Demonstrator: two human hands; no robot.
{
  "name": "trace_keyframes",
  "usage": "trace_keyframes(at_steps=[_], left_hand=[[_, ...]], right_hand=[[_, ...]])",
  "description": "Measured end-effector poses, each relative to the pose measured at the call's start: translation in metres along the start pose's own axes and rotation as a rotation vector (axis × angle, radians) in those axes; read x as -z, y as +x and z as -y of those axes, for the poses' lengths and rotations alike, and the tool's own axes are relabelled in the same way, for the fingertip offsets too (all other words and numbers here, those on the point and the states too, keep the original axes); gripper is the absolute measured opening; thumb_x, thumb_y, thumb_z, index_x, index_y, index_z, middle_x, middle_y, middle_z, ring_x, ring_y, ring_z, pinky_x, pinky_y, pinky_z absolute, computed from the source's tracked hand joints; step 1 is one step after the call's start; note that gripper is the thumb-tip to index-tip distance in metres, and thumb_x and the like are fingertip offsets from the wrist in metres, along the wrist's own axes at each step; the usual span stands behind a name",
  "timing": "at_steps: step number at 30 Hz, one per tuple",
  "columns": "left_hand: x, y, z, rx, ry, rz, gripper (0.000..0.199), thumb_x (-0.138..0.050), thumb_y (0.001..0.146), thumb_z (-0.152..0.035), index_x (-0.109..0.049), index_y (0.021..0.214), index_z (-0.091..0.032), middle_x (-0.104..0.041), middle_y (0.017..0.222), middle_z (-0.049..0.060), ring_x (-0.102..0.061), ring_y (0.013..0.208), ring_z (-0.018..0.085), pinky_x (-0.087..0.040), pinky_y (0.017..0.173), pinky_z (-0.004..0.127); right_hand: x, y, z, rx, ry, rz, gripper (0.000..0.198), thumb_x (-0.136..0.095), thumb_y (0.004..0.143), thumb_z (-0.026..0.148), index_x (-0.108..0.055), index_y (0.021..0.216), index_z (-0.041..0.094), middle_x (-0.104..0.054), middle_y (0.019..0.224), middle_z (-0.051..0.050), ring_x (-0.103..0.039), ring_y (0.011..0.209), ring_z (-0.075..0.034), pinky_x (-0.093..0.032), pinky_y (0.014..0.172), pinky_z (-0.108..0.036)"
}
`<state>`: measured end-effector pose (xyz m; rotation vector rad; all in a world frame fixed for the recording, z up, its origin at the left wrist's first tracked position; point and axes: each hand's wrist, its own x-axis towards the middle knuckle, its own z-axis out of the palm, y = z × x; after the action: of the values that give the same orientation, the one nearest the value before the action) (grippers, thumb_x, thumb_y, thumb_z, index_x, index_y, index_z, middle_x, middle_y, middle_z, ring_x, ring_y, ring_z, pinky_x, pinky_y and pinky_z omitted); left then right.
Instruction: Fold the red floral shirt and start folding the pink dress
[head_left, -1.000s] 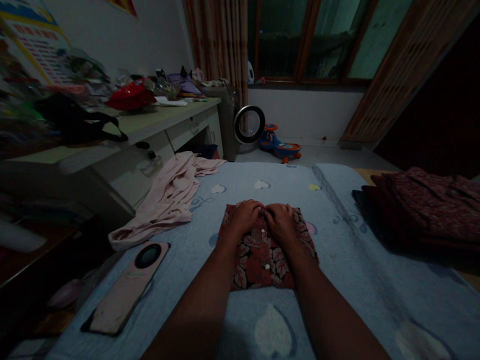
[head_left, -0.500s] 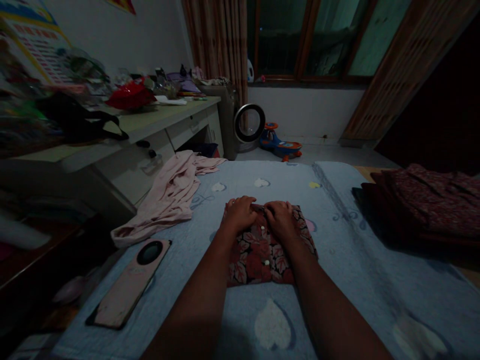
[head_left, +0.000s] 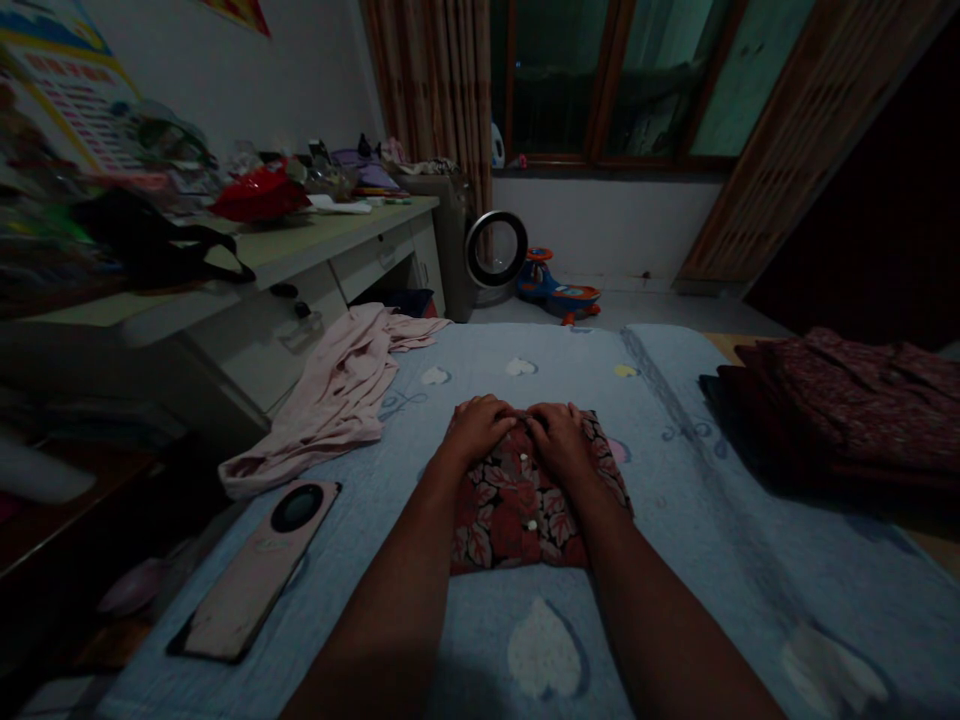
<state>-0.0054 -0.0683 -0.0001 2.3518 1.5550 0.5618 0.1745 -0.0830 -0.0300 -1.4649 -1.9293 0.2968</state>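
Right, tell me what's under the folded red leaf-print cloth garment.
Pale-blue heart-print bedsheet shows around the folded red leaf-print cloth garment, which lies on it; anything in between is covered from view.

The shirt [head_left: 504, 525] is dark red, patterned with black and pale pinkish leaves. It lies on the bed [head_left: 697, 600], folded into a compact, roughly rectangular shape with its front facing up. Pale buttons run down the middle, and part of the far edge is covered.
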Motion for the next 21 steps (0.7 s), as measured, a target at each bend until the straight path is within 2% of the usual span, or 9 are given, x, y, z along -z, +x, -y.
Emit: trace_keyframes(at_steps=[14,21], left_hand=[[-0.005,0.003,0.005,-0.055,-0.076,-0.011,0.022,-0.063,0.089,-0.036,-0.074,0.105,-0.026,-0.07,0.103,0.002,-0.061,0.102,0.02,-0.046,0.091,0.032],[-0.002,0.003,-0.006,-0.051,-0.156,0.008,0.017,-0.064,0.084,-0.024,-0.072,0.099,-0.021,-0.071,0.102,0.003,-0.063,0.1,0.02,-0.046,0.091,0.031]], right_hand=[[0.003,0.001,0.002,0.027,0.058,-0.04,0.015,-0.052,0.09,0.023,-0.067,0.09,0.023,-0.073,0.095,-0.004,-0.06,0.099,-0.023,-0.023,0.112,-0.048],[0.003,0.001,0.002,0.029,0.08,-0.043,0.011,-0.053,0.09,0.024,-0.064,0.09,0.023,-0.072,0.095,-0.003,-0.061,0.096,-0.022,-0.022,0.112,-0.048]])
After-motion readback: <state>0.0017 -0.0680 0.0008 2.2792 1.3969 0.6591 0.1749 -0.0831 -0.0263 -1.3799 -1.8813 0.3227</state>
